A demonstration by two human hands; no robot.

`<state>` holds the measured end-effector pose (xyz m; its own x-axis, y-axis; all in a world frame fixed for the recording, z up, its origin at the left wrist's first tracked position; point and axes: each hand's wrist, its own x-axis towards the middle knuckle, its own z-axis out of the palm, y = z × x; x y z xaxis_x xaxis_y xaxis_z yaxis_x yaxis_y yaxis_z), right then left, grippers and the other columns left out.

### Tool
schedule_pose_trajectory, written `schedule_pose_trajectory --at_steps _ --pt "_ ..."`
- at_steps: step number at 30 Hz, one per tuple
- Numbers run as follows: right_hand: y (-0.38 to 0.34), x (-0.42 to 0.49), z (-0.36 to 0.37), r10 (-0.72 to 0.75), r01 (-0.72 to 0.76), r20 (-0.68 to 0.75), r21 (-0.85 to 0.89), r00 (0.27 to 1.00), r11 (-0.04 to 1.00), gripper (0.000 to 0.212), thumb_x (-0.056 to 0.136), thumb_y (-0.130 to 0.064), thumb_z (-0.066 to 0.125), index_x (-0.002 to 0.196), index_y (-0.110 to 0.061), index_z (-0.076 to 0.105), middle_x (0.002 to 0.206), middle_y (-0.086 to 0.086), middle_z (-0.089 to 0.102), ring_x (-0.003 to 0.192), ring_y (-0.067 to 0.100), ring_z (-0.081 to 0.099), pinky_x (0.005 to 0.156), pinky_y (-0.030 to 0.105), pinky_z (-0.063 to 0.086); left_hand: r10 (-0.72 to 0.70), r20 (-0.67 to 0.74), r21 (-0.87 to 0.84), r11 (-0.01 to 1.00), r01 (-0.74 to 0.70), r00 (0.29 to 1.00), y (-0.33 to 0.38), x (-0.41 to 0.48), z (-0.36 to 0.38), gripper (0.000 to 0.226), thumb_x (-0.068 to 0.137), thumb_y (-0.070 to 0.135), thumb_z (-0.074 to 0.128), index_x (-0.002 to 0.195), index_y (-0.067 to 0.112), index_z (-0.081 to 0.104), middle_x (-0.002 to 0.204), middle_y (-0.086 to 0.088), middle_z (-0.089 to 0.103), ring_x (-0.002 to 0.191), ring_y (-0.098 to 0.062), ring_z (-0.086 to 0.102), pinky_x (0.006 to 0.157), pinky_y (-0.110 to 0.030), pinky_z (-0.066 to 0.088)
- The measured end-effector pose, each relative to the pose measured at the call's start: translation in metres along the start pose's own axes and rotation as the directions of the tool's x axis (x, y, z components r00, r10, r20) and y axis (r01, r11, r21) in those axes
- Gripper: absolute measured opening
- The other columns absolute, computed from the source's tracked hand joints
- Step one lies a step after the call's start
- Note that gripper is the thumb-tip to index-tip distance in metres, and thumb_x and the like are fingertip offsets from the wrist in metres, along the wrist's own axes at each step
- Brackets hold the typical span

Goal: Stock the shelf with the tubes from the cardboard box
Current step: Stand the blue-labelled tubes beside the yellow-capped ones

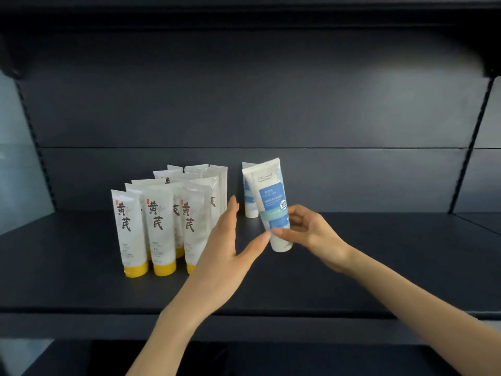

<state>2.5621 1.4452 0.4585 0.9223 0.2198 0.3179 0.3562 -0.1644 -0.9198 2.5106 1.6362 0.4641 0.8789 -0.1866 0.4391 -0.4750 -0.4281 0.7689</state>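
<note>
A white tube with a blue label (272,204) is held upright and slightly tilted just above the dark shelf (379,253). My right hand (311,232) pinches its lower part between thumb and fingers. My left hand (230,240) is open with straight fingers, its thumb tip touching the tube's lower left side. Behind it stands another blue-and-white tube (249,196) on its cap. To the left, several white tubes with yellow caps (160,226) stand in rows. The cardboard box is out of view.
The shelf's dark back panel (244,104) rises behind the tubes, and an upper shelf (244,12) overhangs. Bare shelf surface stretches to the right of the blue tubes and in front of the yellow-capped rows. A lower shelf edge (81,327) runs along the front.
</note>
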Motion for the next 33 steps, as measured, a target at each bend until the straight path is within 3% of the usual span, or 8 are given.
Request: schedule_pose_trajectory --at_steps 4,8,10,13,18,22,27,33 --pt "0.027 0.048 -0.011 0.033 -0.033 -0.120 0.008 0.992 0.999 0.028 0.086 -0.015 0.068 0.110 -0.013 0.053 0.113 0.003 0.066 0.103 0.018 0.064 0.082 0.029 0.053 0.052 0.072 0.380 0.922 -0.076 0.996 -0.018 -0.023 -0.021 0.073 0.082 0.073 0.023 0.146 0.043 0.006 0.151 0.028 0.008 0.140 0.006 0.008 0.116 -0.023 0.013" --pt "0.062 0.099 -0.026 0.131 -0.145 -0.273 -0.034 0.953 0.989 0.038 0.085 -0.018 0.070 0.113 -0.007 0.047 0.112 0.005 0.061 0.102 0.019 0.061 0.078 0.032 0.048 0.000 0.110 0.648 0.758 -0.072 0.994 -0.044 -0.042 -0.030 0.077 0.068 0.075 -0.007 0.140 0.048 -0.007 0.150 0.030 -0.005 0.139 0.006 -0.005 0.113 -0.022 0.000" --pt "0.082 0.120 -0.031 0.184 -0.221 -0.331 -0.079 0.925 0.972 0.048 0.081 -0.024 0.074 0.116 -0.002 0.051 0.110 0.007 0.064 0.099 0.021 0.063 0.075 0.033 0.051 0.008 0.071 0.670 0.740 -0.053 0.997 -0.055 -0.049 -0.031 0.074 0.076 0.074 -0.005 0.144 0.045 0.006 0.152 0.026 0.007 0.140 0.004 0.003 0.112 -0.024 0.005" --pt "0.102 0.137 -0.033 0.222 -0.286 -0.379 -0.121 0.898 0.951 0.050 0.079 -0.028 0.075 0.117 -0.004 0.053 0.111 0.008 0.064 0.100 0.022 0.064 0.074 0.032 0.051 0.015 0.070 0.737 0.673 -0.062 0.997 -0.060 -0.055 -0.035 0.062 0.093 0.066 0.015 0.139 0.032 0.039 0.142 0.013 0.045 0.130 -0.004 0.030 0.101 -0.033 0.032" --pt "0.095 0.149 -0.021 0.217 -0.316 -0.425 -0.176 0.879 0.932 0.049 0.081 -0.024 0.074 0.119 -0.003 0.051 0.110 0.003 0.060 0.099 0.019 0.058 0.075 0.030 0.045 0.049 0.016 0.770 0.636 -0.044 0.999 -0.056 -0.057 -0.039 0.056 0.095 0.062 0.021 0.133 0.029 0.047 0.134 0.010 0.055 0.124 -0.006 0.038 0.093 -0.037 0.040" --pt "0.089 0.160 -0.012 0.207 -0.346 -0.474 -0.226 0.856 0.911 0.047 0.081 -0.023 0.074 0.118 -0.003 0.053 0.116 0.011 0.061 0.107 0.026 0.059 0.074 0.030 0.042 0.019 -0.010 0.752 0.659 -0.005 1.000 -0.052 -0.058 -0.041 0.060 0.093 0.066 0.017 0.135 0.034 0.044 0.133 0.013 0.054 0.124 -0.007 0.045 0.096 -0.036 0.038" --pt "0.089 0.167 -0.006 0.230 -0.366 -0.520 -0.176 0.823 0.914 0.047 0.084 -0.018 0.071 0.121 -0.003 0.048 0.124 0.013 0.056 0.113 0.028 0.056 0.077 0.030 0.042 -0.008 -0.059 0.684 0.728 0.046 0.998 -0.057 -0.058 -0.041 0.078 0.074 0.082 -0.001 0.141 0.048 0.021 0.143 0.032 0.021 0.136 0.006 0.017 0.112 -0.026 0.016" --pt "0.096 0.172 -0.002 0.218 -0.337 -0.538 -0.131 0.814 0.932 0.050 0.082 -0.013 0.073 0.122 -0.003 0.044 0.126 0.014 0.055 0.116 0.028 0.054 0.087 0.034 0.045 -0.023 -0.080 0.650 0.756 0.070 0.997 -0.067 -0.058 -0.043 0.072 0.071 0.083 0.002 0.136 0.053 0.013 0.142 0.036 0.015 0.137 0.011 0.011 0.108 -0.017 0.012"
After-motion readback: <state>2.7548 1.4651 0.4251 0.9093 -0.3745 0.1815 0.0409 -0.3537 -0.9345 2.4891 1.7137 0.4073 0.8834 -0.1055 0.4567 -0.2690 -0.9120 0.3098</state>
